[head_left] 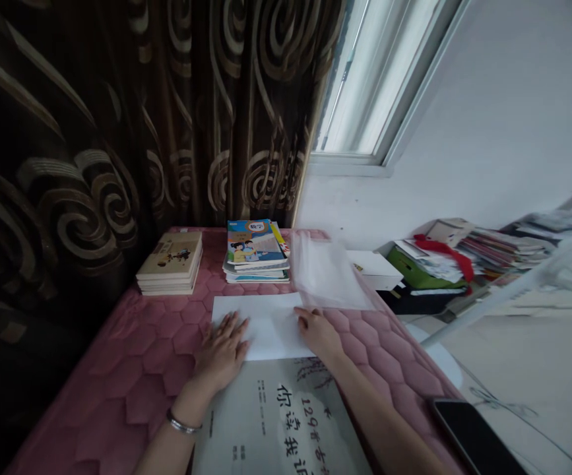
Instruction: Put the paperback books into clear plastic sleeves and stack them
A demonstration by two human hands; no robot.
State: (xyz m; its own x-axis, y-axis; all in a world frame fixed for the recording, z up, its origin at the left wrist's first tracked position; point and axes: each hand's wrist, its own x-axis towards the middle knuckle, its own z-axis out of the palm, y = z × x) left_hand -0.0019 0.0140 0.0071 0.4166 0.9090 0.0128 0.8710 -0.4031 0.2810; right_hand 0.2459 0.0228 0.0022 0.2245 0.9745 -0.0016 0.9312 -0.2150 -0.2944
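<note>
A white sheet (270, 330) lies across the far part of a grey book or cover (251, 422) with large dark characters. My left hand (223, 349), a silver bangle at its wrist, rests with fingers spread on the sheet's left side. At the sheet's right edge is my right hand (318, 333), its index finger touching the paper and the other fingers curled under; whether it pinches anything cannot be made out.
Beyond the sheet are a stack of tan books (171, 257), a stack of colourful textbooks (256, 254) and clear plastic sheets (322, 270). A dark phone or tablet (474, 435) lies at the lower right. Papers and a green folder (409, 267) sit beyond the pink quilted surface (142, 356).
</note>
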